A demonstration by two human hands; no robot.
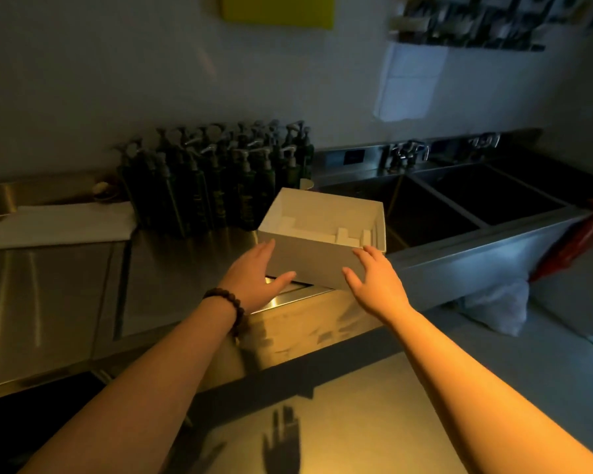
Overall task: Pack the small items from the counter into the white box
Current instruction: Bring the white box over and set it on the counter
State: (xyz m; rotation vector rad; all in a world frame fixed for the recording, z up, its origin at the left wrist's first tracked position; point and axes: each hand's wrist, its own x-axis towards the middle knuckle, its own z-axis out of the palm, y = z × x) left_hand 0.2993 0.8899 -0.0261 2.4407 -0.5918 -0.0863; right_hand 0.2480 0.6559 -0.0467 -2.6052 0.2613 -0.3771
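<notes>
Okay, white box (pixel 322 227) sits open on the steel table (pixel 185 268), near its front edge, just left of the sink (pixel 459 200). Left hand (pixel 250 282) and right hand (pixel 377 285) both at the box's near wall, grip wide, fingers straight, holding nothing. Pump bottles (pixel 220 179) stand behind.

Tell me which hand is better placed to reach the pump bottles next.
Left, probably. The left hand rests open at the white box's left corner, on the side of the pump bottles. The right hand would have to cross the box.
</notes>
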